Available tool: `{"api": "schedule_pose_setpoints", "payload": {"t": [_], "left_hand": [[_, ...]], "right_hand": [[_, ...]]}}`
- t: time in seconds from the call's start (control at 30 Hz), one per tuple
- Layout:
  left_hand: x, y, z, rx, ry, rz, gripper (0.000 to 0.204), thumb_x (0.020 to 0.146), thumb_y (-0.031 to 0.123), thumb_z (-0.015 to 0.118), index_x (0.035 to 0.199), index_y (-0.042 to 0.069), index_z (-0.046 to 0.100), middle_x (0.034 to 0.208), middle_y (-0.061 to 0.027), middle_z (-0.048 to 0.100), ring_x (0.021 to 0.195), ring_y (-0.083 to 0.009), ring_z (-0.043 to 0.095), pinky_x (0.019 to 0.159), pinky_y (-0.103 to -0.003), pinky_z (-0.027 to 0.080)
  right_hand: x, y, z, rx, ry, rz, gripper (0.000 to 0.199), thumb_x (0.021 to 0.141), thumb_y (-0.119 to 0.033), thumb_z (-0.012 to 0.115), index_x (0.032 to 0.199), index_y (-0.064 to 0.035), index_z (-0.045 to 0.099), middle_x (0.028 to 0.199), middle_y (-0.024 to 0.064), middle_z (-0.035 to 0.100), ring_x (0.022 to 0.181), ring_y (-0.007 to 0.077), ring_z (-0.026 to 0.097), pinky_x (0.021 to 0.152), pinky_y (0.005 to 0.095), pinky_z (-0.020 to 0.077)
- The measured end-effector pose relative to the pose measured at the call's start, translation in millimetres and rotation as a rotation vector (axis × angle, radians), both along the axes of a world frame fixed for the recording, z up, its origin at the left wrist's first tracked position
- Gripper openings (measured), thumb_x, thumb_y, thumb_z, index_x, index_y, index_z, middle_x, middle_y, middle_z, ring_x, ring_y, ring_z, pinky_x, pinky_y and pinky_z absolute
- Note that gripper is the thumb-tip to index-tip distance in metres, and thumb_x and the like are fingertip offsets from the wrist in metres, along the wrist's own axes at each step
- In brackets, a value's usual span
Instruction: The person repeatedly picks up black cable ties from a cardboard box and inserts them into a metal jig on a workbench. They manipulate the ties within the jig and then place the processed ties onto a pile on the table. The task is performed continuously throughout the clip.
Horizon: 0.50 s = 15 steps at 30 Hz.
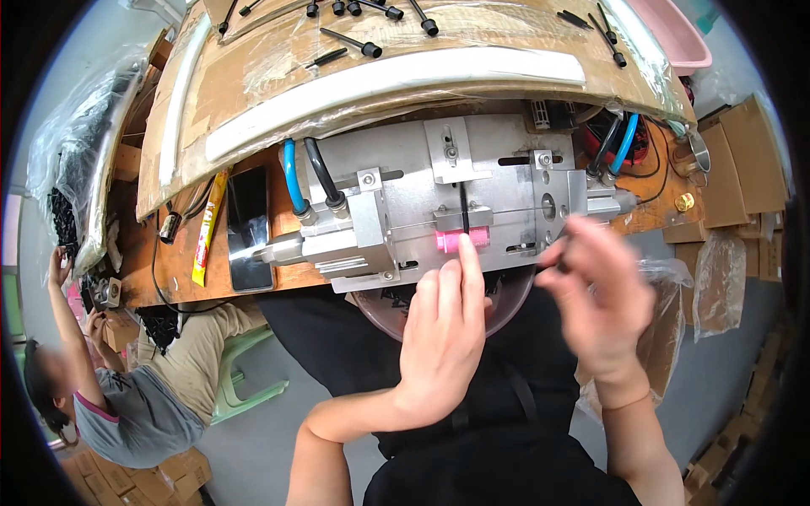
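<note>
1. Nearest me, a pinkish bowl [511, 305] with dark contents sits below the near edge of the desk [169, 274].
2. My left hand [443, 346] grips nothing: its fingers are stretched out, the index fingertip resting on the pink block [454, 241].
3. My right hand [603, 295], blurred, is narrowed to a pinch around a small dark piece [564, 253] whose shape I cannot tell, just off the near right part of the steel plate [413, 198].
4. The pink block lies at the middle of the plate's near edge; a black rod [464, 207] runs away from it toward the far edge.
5. The plate stands along the desk's near edge. Left of it lie a dark phone [250, 223] and a yellow packet [207, 232].
6. Farthest, beyond the plate, more black rods [369, 49] lie scattered toward the far edge of a cardboard panel [472, 34].
</note>
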<state>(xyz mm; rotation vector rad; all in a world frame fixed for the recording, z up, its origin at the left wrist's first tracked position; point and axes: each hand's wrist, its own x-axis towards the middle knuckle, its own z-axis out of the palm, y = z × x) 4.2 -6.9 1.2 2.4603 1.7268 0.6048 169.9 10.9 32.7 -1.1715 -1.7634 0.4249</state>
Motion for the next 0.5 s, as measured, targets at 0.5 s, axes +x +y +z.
{"api": "schedule_pose_setpoints", "payload": {"t": [0.5], "left_hand": [[-35.2,-14.0,20.8,0.017,-0.183,0.073,0.069,0.071,0.010,0.078,0.135,0.000,0.054,0.102,-0.0088,0.057,0.089,-0.0252,0.052,0.079,-0.036,0.046]], "right_hand": [[-30.7,-0.9,-38.4,-0.090,-0.271,0.147,0.062,0.076,0.001,0.075,0.135,-0.0002,0.054,0.073,0.0074,0.058,0.058,0.0196,0.059,0.052,0.0335,0.0477]]}}
